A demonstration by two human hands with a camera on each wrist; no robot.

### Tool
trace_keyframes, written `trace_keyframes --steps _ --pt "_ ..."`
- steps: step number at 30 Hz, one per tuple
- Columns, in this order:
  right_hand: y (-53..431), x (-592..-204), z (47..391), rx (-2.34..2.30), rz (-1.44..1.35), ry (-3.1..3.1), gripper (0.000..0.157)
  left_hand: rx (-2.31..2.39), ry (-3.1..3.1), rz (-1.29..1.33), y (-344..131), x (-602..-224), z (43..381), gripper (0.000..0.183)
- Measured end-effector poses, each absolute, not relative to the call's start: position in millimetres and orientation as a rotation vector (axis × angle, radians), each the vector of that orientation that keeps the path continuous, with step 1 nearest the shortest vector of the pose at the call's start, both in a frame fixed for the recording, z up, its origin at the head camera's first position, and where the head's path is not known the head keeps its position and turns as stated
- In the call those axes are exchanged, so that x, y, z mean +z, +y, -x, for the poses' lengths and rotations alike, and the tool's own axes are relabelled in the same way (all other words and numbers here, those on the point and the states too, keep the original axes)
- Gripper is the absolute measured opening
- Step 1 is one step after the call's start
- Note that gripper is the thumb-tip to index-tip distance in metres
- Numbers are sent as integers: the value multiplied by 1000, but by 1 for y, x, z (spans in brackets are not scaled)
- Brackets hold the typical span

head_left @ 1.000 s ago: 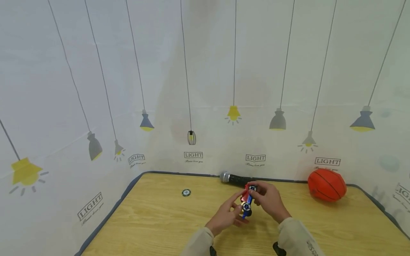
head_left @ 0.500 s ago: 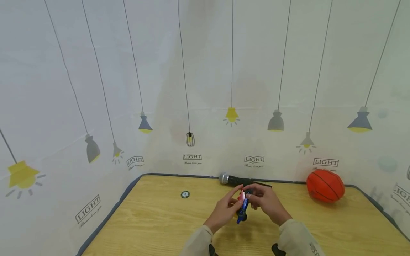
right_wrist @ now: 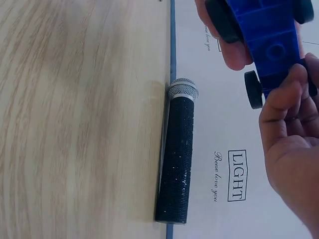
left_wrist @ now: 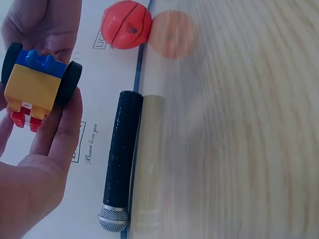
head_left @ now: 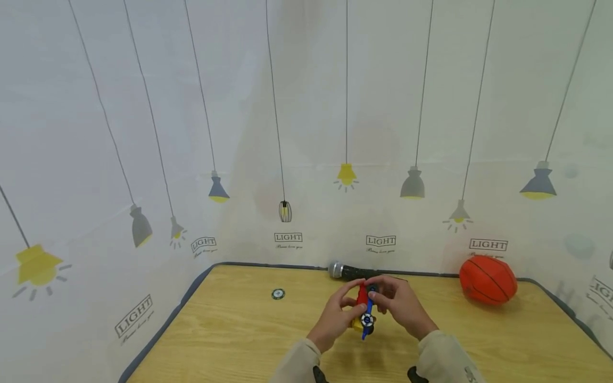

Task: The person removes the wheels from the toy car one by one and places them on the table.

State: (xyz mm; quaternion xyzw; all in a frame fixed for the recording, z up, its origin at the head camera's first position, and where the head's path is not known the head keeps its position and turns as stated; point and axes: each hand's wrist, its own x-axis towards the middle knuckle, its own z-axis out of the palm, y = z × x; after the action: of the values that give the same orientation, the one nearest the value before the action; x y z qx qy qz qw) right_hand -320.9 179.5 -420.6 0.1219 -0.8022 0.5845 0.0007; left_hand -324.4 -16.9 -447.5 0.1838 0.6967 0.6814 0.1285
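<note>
1. The toy car [left_wrist: 33, 85] is in both hands, lifted above the table [head_left: 230, 330], near the table's back edge.
2. The left hand [head_left: 333, 319] grips one side of it, fingers and thumb clamped on the body.
3. The right hand [head_left: 401, 304] pinches the far end in the head view, its fingers clamped at a wheel [right_wrist: 253, 89].
4. The car shows a blue underside [right_wrist: 271, 42], a yellow block and red parts [head_left: 362, 296]; it is tilted.
5. Just beyond the hands, a black microphone [head_left: 351, 272] lies along the back edge, its silver head pointing left.
6. A red ball [head_left: 488, 280] with black lines sits at the right rear, well apart from the hands.
7. A round chip [head_left: 278, 294] lies flat to the left.
8. Behind the table, a pale wall [head_left: 306, 106] carries printed lamps and "LIGHT" labels.
</note>
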Motion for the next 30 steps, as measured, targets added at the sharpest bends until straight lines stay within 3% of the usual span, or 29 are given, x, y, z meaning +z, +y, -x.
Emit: trace_keyframes --steps 15,30 --pt "168 -407 311 1725 -252 -2482 29 1975 2184 -546 -11 -443 317 48" --pt "155 -421 314 1618 -282 -2476 22 1979 2195 -520 -20 -450 314 47"
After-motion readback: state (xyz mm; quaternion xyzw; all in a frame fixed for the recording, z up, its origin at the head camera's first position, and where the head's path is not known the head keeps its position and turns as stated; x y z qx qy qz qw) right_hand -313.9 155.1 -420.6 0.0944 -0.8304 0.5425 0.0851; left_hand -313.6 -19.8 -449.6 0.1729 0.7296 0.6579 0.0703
